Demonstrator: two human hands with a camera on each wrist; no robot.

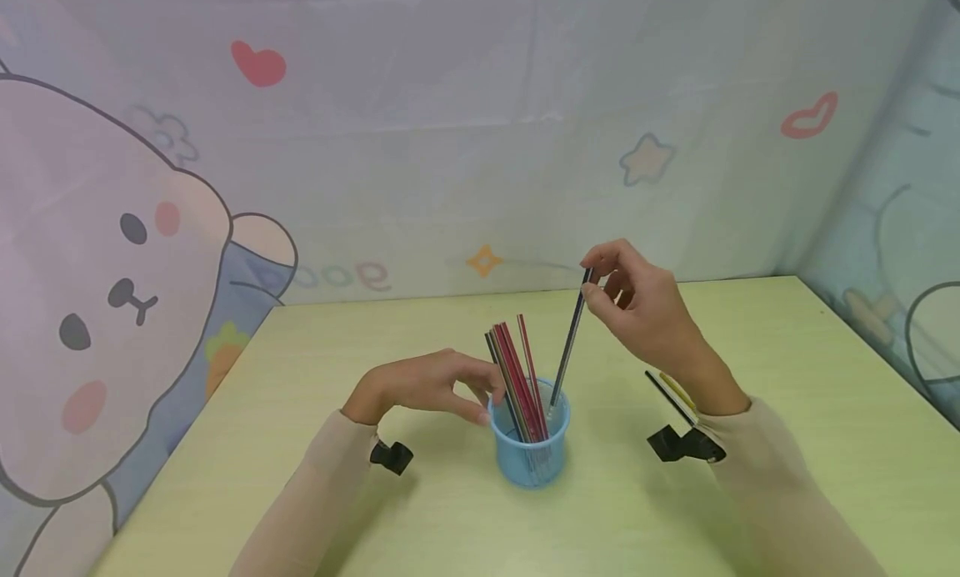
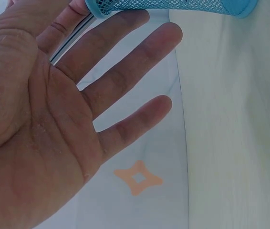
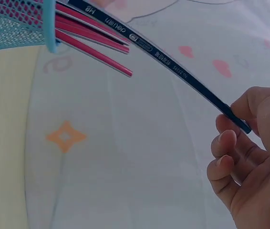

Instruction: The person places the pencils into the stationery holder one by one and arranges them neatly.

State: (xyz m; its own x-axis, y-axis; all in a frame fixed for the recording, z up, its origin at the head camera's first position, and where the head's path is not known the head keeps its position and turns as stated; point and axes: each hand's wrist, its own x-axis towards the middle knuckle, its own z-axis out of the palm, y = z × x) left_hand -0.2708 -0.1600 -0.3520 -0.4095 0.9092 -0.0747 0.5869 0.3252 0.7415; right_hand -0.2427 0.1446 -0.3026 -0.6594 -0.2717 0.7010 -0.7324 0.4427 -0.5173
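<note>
A light blue mesh pencil cup [image 1: 530,464] stands upright on the table, holding several red pencils [image 1: 513,381] and dark ones that lean left. My right hand [image 1: 637,306] pinches the top end of a dark blue pencil [image 3: 166,62] between thumb and fingertips. That pencil tilts, its lower end inside the cup. At the cup's left side is my left hand [image 1: 438,383], its thumb and index finger touching or very near the rim. In the left wrist view, the other fingers [image 2: 125,76] of this hand are extended and spread, with nothing in the palm.
A black pencil [image 1: 670,396] and a yellow one [image 1: 678,391] lie on the pale yellow table [image 1: 600,510], partly hidden by the right wrist. Behind the table hangs a printed cloth [image 1: 420,185] with a bear and hearts. Another cloth borders the right side.
</note>
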